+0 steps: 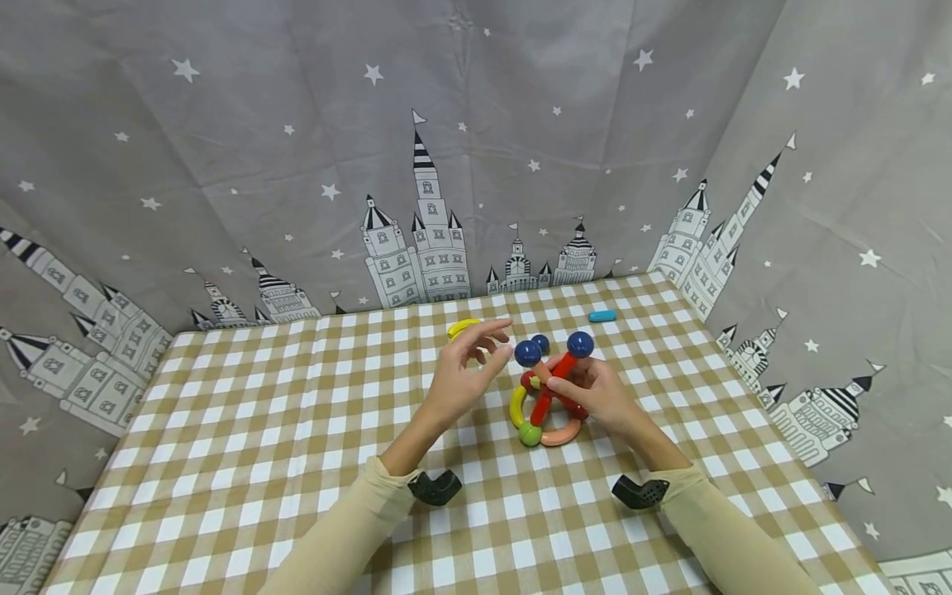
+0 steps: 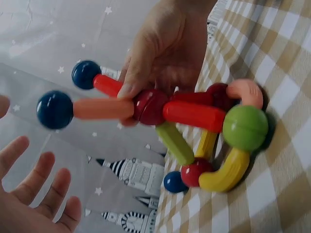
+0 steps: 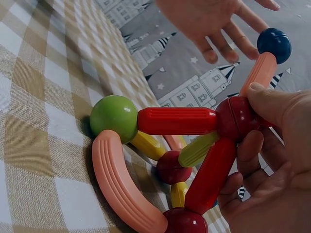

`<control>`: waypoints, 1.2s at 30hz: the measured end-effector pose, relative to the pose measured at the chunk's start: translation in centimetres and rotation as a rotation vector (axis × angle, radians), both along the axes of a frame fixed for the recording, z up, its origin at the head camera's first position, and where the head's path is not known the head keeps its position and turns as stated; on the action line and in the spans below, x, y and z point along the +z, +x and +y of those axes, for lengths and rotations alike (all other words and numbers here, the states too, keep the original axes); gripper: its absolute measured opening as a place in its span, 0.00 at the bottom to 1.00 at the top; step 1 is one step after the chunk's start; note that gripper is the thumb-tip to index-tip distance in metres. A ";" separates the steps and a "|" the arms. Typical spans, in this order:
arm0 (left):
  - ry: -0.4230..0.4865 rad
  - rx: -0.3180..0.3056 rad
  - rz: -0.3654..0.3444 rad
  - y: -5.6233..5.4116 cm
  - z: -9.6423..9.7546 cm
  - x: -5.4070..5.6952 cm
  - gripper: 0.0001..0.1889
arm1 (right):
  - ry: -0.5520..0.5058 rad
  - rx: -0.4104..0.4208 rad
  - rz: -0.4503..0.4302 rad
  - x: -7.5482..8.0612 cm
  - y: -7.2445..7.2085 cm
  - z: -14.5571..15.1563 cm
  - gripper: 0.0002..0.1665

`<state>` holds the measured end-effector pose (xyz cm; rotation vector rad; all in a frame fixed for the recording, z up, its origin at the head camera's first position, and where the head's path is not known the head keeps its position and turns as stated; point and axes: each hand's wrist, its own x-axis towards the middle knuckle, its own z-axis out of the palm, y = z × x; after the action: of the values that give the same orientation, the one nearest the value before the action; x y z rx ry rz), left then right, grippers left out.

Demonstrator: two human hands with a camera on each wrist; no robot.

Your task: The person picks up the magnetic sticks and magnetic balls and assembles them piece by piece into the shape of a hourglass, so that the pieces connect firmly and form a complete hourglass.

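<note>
A toy structure of balls and sticks (image 1: 541, 406) stands on the cloth. Its ring joins curved yellow and salmon sticks with a green ball (image 2: 245, 127) and red balls. Straight red and lime sticks slope up to a dark red ball (image 3: 236, 118) above the ring. From there a salmon stick (image 2: 103, 108) and a red one stick out, each tipped with a blue ball (image 1: 580, 345). My right hand (image 1: 606, 398) holds the structure around that upper red ball, its thumb at the salmon stick's base. My left hand (image 1: 463, 378), fingers spread, is empty beside the blue-tipped ends.
Behind the structure lies another blue ball (image 1: 540, 341). A yellow piece (image 1: 463, 327), partly behind my left hand, and a short blue stick (image 1: 602, 316) lie toward the back of the checked tablecloth (image 1: 245, 430). A grey castle-print curtain (image 1: 297, 99) closes off the back and sides.
</note>
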<state>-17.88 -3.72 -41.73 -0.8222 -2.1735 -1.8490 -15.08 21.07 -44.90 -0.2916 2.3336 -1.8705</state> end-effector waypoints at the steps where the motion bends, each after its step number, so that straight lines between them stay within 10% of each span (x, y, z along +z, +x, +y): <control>1: 0.018 0.021 -0.002 -0.1 -0.2 -0.1 0.18 | -0.001 0.000 -0.006 0.0 0.0 0.0 0.23; 15: -0.090 0.303 -0.054 -2.6 -3.6 -2.8 0.14 | 0.042 -0.014 -0.021 0.1 -1.4 -0.1 0.24; 27: -0.486 0.281 -0.043 -6.4 -3.9 -5.8 0.22 | 0.082 0.048 -0.045 0.3 -2.8 0.6 0.23; 36: -0.680 0.293 -0.053 -7.7 -2.4 -5.7 0.20 | 0.069 0.106 -0.015 0.3 -3.1 0.6 0.20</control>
<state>-25.59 -6.09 -47.46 -0.5008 -2.8100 -1.0023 -18.21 21.70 -44.64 -0.3836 2.3192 -1.7342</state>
